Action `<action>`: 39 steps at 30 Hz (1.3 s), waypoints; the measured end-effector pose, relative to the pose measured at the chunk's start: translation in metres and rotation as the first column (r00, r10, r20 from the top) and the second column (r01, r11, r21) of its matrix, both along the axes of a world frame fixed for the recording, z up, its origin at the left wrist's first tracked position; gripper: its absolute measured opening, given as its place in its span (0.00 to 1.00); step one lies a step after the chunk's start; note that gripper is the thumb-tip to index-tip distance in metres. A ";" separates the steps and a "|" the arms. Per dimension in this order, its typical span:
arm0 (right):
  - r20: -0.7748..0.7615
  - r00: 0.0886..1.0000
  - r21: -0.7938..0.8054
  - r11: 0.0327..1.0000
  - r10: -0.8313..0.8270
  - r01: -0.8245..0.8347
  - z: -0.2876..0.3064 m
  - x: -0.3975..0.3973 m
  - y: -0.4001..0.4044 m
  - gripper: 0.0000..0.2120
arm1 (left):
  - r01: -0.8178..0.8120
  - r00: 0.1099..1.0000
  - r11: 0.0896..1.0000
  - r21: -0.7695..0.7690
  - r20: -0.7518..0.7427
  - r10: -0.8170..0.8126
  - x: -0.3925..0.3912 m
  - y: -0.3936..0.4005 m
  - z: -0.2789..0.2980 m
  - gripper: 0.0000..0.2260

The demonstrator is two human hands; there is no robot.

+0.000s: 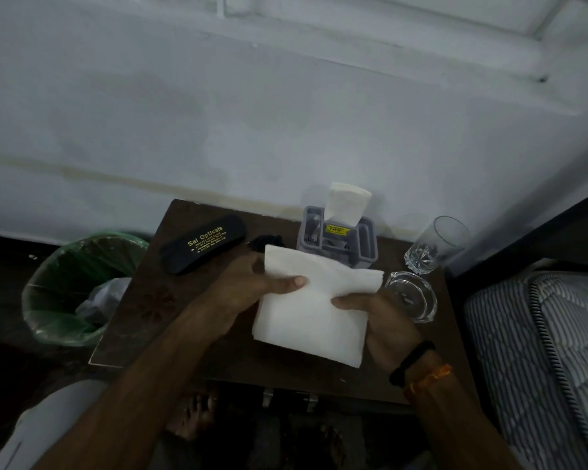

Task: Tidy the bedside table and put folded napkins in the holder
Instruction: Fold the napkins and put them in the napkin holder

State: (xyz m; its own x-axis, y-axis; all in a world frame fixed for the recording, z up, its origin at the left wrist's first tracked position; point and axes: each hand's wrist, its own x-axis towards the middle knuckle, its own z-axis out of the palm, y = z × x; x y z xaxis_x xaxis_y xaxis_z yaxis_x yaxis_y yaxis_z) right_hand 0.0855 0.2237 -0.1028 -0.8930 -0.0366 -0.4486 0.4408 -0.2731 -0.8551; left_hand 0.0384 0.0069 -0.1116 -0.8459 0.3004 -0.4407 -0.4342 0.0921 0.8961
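A white napkin [314, 310] is held above the dark brown bedside table [143, 320], partly folded, its upper edge bent over. My left hand [252, 286] pinches its left side with the thumb on top. My right hand [379, 317] grips its right edge. Behind the napkin stands a grey plastic holder [364, 245] with a yellow sticker. One folded white napkin [347, 203] sticks upright out of the holder's back compartment.
A black spectacle case [202, 244] lies at the table's back left, a small dark object [263, 242] beside it. A drinking glass [435, 245] and a glass ashtray [411, 296] sit at the right. A green-lined bin [78, 286] stands left, a striped mattress [537, 351] right.
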 end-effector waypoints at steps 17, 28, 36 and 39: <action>-0.358 0.920 0.150 0.962 -0.161 0.227 -0.004 -0.007 -0.013 0.17 | -0.027 0.935 0.998 -0.050 -0.356 0.008 0.009 0.030 0.007 0.21; -0.362 0.921 0.177 0.960 -0.143 0.218 -0.025 -0.010 -0.008 0.17 | -0.062 0.945 0.992 -0.107 -0.325 0.024 0.013 0.032 -0.018 0.18; -0.339 0.934 0.213 0.959 -0.108 0.188 -0.039 -0.009 -0.008 0.20 | -0.142 0.955 0.982 -0.127 -0.279 0.102 0.019 0.036 -0.027 0.19; -0.337 0.936 0.234 0.953 -0.106 0.192 -0.042 -0.008 -0.008 0.20 | -0.130 0.955 0.984 -0.121 -0.280 0.092 0.021 0.038 -0.028 0.17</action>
State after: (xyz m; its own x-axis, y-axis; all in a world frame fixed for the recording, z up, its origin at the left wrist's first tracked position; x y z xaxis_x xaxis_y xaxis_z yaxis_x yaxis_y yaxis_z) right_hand 0.0771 0.2159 -0.1447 -0.9753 0.1873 -0.1172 0.1068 -0.0647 -0.9922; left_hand 0.0595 0.0450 -0.1393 -0.9640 0.1511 -0.2187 -0.1894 0.1868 0.9640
